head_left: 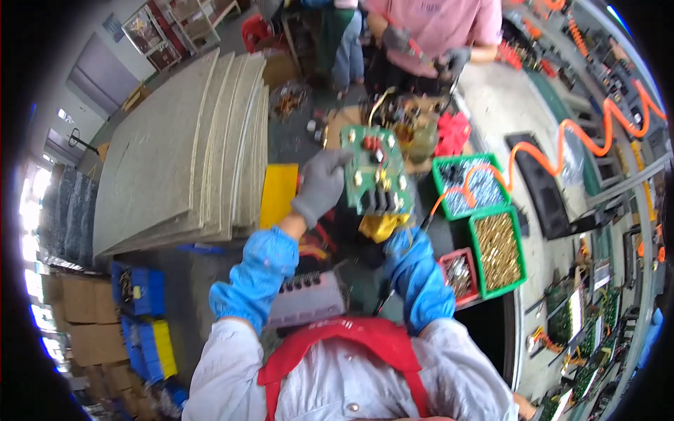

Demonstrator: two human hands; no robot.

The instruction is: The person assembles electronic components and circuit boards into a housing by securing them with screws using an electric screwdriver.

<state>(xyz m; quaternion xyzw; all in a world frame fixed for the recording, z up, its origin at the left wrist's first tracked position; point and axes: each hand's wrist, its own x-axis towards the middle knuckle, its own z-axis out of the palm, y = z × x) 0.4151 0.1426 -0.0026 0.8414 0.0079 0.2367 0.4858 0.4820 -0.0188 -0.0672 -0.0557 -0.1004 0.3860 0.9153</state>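
Observation:
A green circuit board (pixel 375 168) with white connectors, a red part and dark blocks along its near edge is in front of me. My left hand (pixel 321 184), in a grey glove, is closed on the board's left edge. My right hand (pixel 385 226) is at the board's near right corner, apparently in something yellow. The board covers its fingers, so I cannot make out its grip. Both forearms wear blue sleeves. Right of the board, a thin dark tool (pixel 432 216) hangs on a coiled orange hose (pixel 523 149).
Green bins of silver screws (pixel 469 186) and brass-coloured parts (pixel 498 252) stand at right, beside a red bin (pixel 460 277). Large grey sheets (pixel 168 140) are stacked at left. Across the bench, a gloved co-worker (pixel 435 42) handles a tool. Blue bins (pixel 144 288) stand lower left.

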